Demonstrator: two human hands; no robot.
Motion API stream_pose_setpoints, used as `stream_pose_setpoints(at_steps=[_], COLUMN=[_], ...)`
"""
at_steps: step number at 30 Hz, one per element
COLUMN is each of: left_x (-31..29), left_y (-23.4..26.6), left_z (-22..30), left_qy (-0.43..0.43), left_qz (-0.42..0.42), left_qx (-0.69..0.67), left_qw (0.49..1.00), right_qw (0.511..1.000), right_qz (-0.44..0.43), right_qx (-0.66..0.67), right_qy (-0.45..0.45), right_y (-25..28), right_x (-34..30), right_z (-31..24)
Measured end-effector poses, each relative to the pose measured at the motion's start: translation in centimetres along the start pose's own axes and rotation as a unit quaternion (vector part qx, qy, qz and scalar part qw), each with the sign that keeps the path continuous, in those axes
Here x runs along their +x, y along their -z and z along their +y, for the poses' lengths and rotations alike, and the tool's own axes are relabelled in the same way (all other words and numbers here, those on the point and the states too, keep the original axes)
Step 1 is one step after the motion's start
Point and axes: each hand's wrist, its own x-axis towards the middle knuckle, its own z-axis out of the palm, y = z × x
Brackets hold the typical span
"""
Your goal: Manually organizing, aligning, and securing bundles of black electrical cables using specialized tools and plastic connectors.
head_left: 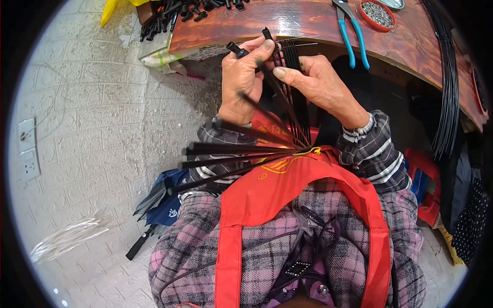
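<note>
Your right grip, the nearer, clamps thin black rods at its nine o'clock, their long axis running twelve to six, while your left grip pinches a black tube at the rods' eleven o'clock.

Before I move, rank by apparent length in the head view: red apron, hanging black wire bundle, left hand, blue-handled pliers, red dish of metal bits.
1. Red apron
2. Hanging black wire bundle
3. Left hand
4. Blue-handled pliers
5. Red dish
The hand looks nearer the camera; its true rank is unsure.
</note>
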Motion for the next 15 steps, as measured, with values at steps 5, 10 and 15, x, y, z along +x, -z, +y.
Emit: stream_pose_setpoints(at_steps=[5, 10, 15], left_x=[0.23, -0.32, -0.73], left_y=[0.19, -0.47, -0.32], left_z=[-0.22, -0.49, -0.50], left_qy=[-0.032, -0.046, -0.048], left_qz=[-0.005, 0.040, 0.019], left_qx=[-0.004, -0.023, -0.027], left_qw=[0.999, 0.998, 0.998], right_qw=[0.993, 0.992, 0.993], right_qz=[0.089, 0.074, 0.080], right_qx=[-0.072, -0.093, -0.080], right_qy=[0.043, 0.040, 0.034], right_y=[-0.02, 0.12, -0.16], right_x=[0.81, 0.89, 1.00], right_z=[-0.09, -0.28, 0.01])
